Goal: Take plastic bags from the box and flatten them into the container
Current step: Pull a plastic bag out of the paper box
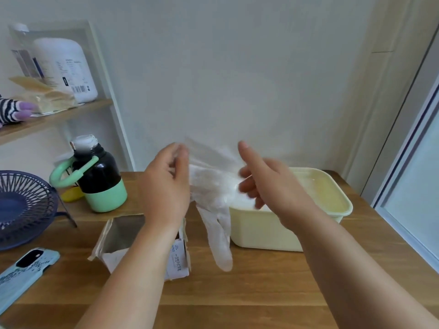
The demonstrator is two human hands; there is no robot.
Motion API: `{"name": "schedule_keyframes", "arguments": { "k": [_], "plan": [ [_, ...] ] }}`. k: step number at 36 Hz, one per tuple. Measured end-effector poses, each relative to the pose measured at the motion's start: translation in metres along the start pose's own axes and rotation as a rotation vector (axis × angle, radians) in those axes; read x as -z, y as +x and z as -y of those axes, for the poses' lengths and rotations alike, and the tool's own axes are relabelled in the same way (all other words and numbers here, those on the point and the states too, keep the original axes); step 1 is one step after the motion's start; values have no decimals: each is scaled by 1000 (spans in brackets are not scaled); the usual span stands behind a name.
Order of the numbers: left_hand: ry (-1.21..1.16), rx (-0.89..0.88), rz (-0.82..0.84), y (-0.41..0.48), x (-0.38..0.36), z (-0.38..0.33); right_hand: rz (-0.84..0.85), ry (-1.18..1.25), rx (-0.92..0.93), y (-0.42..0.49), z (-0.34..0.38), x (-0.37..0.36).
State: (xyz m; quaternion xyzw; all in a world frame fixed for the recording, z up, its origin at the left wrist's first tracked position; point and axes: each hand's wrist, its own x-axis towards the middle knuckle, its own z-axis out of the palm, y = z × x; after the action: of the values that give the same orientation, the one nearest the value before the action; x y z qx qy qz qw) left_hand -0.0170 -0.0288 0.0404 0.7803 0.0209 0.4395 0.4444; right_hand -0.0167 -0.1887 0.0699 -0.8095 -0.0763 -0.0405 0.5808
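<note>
A thin clear plastic bag (213,186) hangs in the air between my two hands, above the table. My left hand (166,184) pinches its left edge between thumb and fingers. My right hand (263,179) holds the bag's right side with curled lower fingers while the index finger points up. The bag's lower part droops in front of the pale yellow container (316,224), which stands open at the right. The open cardboard box (123,236) stands below my left forearm, with white plastic showing inside.
A black and green bottle (99,179) and a dark blue fan (23,205) stand at the left. A phone in a light blue case (26,271) lies near the front left edge. A shelf (54,115) with a white jug is on the wall.
</note>
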Motion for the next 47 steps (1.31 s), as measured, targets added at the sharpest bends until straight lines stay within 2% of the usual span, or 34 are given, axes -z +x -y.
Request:
{"name": "schedule_keyframes", "arguments": {
  "k": [1,3,5,7,9,12,13,14,16,18,19,20,22,26,30,32,33,35,37,39,41,44,47],
  "plan": [
    [-65,-18,77,-3,-1,-5,178,81,-109,2,3,-2],
    [-214,-18,355,-7,-1,-10,362,263,-210,6,5,-7],
    [-322,-16,675,-12,2,-16,389,457,-194,9,6,-9],
    [-447,21,807,-14,7,-17,371,634,-181,13,7,-7],
    [-562,103,714,-12,10,-13,413,791,-188,15,7,-1],
    [-613,364,366,-4,7,2,560,941,-138,18,1,8],
    [-575,420,380,-2,6,4,598,972,-117,18,-1,10],
    [-567,477,508,-1,4,7,631,1003,-98,18,-3,12],
    [-771,623,876,-2,-1,4,694,1054,-60,17,-7,16],
    [-993,725,1046,-6,-5,0,705,1050,-43,18,-10,18],
    [-1016,744,1035,-7,-9,0,685,1028,-45,18,-12,20],
    [-995,768,956,-8,-13,0,650,997,-49,19,-13,22],
    [-941,825,723,-4,-19,2,512,937,-95,22,-17,29],
    [-728,698,522,11,-25,5,169,824,-225,30,-30,48],
    [-477,562,269,25,-39,6,15,754,-257,40,-44,66],
    [-244,468,124,25,-46,6,-70,598,-287,48,-54,73],
    [-130,377,61,22,-48,5,-104,496,-305,51,-60,77],
    [-5,84,-8,16,-52,-2,-142,309,-340,56,-70,82],
    [10,-158,123,8,-61,-12,-167,190,-364,59,-76,89],
    [57,-214,411,0,-72,-25,-183,187,-371,61,-79,93],
    [205,-210,673,-14,-86,-34,-185,279,-372,63,-81,95],
    [388,-357,777,-30,-100,-40,-177,458,-375,63,-81,93],
    [403,-459,854,-33,-107,-38,-165,598,-379,62,-81,93]
  ]
}}
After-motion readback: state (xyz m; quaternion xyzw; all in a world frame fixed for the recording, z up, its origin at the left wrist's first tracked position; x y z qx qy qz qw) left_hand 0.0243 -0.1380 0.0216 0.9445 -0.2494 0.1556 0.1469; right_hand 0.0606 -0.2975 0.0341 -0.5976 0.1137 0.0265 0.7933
